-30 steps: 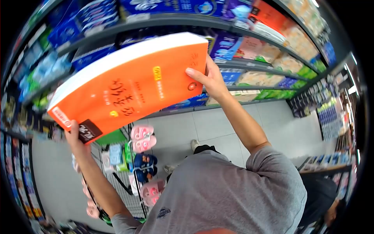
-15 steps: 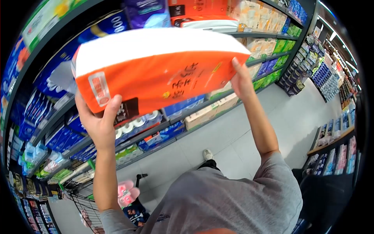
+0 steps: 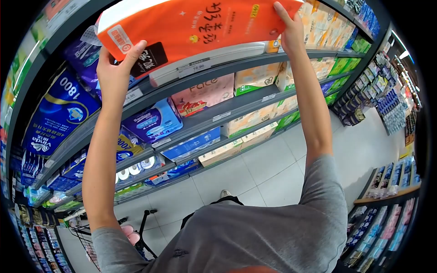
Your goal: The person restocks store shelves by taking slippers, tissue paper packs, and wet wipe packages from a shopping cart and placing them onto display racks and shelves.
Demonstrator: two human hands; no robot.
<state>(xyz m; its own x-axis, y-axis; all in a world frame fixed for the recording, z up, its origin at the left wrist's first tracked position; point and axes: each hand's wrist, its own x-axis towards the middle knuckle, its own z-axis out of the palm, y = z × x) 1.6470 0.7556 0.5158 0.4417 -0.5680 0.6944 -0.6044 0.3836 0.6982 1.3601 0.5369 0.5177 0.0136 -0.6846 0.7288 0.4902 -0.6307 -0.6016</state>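
Both my hands grip a long orange-and-white tissue pack (image 3: 182,34) by its two ends, up at an upper shelf. Dark printed characters and a black corner patch show on its orange face. My left hand (image 3: 119,63) closes on its lower left corner, thumb across the front. On the far end, my right hand (image 3: 291,29) clasps the edge with its thumb on the orange face. The pack's top runs out of view, and most of my fingers are hidden behind it. Just below it is a shelf edge with a price label (image 3: 195,68).
Lower shelves hold a pink tissue pack (image 3: 205,93), a purple-blue pack (image 3: 154,120) and a large blue pack (image 3: 61,113). A wire shopping cart (image 3: 86,241) stands at lower left, with pink slippers (image 3: 131,234) beside it. Other displays (image 3: 382,223) line the right side.
The tissue pack has moved up and forward to the upper shelf, with both hands still on it. My arms reach out farther, and more of the lower shelves shows.
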